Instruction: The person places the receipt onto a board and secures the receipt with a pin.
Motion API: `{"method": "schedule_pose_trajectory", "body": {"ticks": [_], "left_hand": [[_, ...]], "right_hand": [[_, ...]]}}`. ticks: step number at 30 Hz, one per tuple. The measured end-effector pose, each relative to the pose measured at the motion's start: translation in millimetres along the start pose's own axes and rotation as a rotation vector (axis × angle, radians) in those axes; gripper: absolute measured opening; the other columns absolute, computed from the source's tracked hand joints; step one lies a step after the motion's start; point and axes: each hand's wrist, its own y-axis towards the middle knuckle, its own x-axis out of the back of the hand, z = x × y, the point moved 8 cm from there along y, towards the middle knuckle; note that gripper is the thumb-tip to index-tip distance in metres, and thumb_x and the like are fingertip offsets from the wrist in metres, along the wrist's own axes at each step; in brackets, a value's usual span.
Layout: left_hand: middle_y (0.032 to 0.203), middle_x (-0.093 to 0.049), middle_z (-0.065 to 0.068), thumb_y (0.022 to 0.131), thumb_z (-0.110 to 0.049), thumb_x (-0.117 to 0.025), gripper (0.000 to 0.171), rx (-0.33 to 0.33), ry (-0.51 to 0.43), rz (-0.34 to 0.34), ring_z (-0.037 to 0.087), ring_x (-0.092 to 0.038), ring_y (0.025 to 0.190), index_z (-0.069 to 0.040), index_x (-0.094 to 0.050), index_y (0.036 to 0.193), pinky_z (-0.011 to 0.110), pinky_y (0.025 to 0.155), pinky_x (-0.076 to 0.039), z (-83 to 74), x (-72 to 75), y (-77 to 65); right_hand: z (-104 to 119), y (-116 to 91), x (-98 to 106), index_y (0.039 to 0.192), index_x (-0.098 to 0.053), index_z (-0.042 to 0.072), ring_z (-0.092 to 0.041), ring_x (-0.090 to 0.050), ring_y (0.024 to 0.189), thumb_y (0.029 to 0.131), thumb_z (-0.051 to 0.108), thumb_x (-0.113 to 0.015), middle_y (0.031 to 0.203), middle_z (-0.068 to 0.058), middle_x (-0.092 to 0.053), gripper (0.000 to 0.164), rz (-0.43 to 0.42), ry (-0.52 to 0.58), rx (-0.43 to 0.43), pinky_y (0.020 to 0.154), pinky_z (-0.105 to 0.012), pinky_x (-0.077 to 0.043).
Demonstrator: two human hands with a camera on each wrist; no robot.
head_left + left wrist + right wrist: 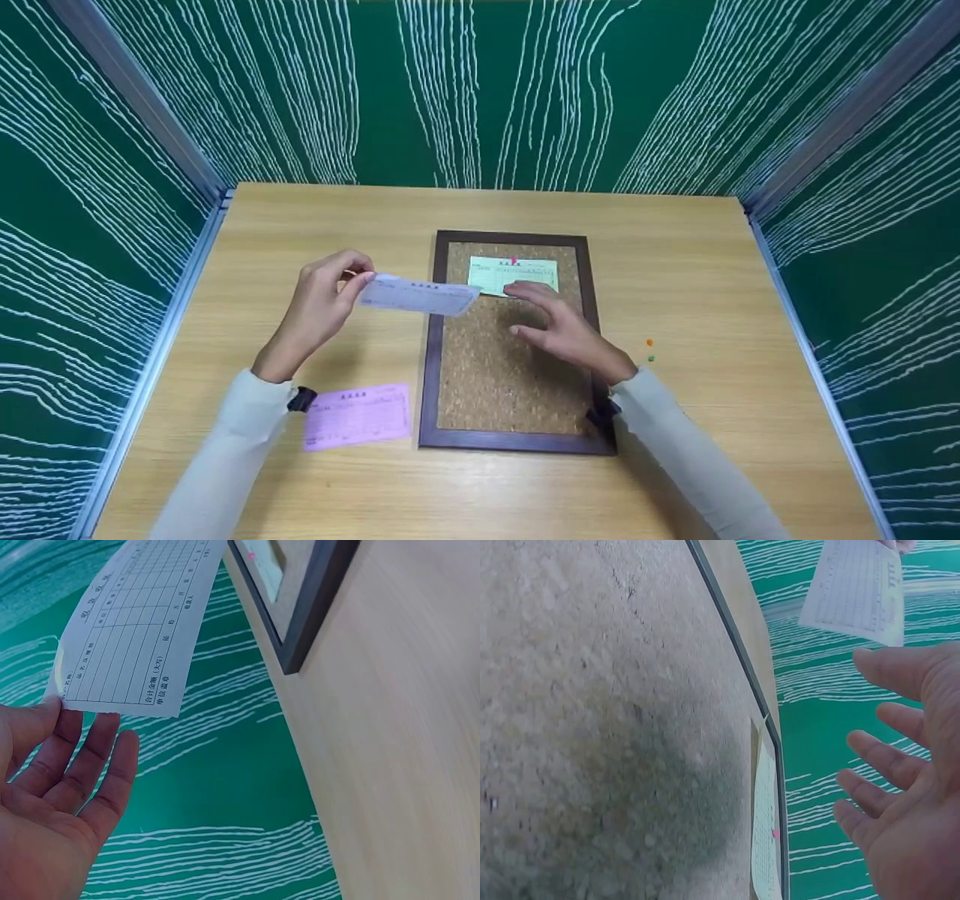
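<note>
Okay, my left hand [321, 304] pinching white paper [416, 295], right hand [564, 327] spread over corkboard [487, 386], partly blocking green paper [489, 276], pink paper [360, 420] lower left.

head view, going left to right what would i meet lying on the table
Pink slip → framed corkboard, with a green slip pinned on it → a tiny orange piece and tiny green piece, nearly in line with each other.

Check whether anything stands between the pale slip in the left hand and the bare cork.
The right hand hovers over the right part of the cork; nothing else visible stands between that cork and the pale slip.
</note>
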Motion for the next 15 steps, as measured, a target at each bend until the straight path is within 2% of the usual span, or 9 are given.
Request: {"method": "schedule_pose_trajectory", "body": {"ticks": [8,15], "left_hand": [[0.106,-0.077,0.011,0.104,0.001,-0.072,0.005,-0.068,-0.021,-0.012,0.023,-0.074,0.099,-0.003,-0.074,0.106,0.042,0.088,-0.064,-14.5,-6.6,1.8],[0.107,-0.078,0.011,0.105,0.001,-0.071,0.005,-0.069,-0.037,-0.017,0.022,-0.074,0.099,-0.002,-0.074,0.108,0.042,0.088,-0.063,-22.0,-13.0,0.6]], "right_hand": [[7.9,2.2,-10.8,0.151,-0.067,0.01,-0.036,-0.049,0.154,0.098,0.008,-0.085,0.16,-0.012,-0.059,0.056,0.008,-0.009,0.038,0.125,-0.064,-0.038],[13.1,6.3,-18.1,0.145,-0.073,0.013,-0.031,-0.057,0.147,0.097,0.01,-0.086,0.151,-0.006,-0.067,0.049,-0.028,0.021,0.065,0.123,-0.06,-0.041]]}}
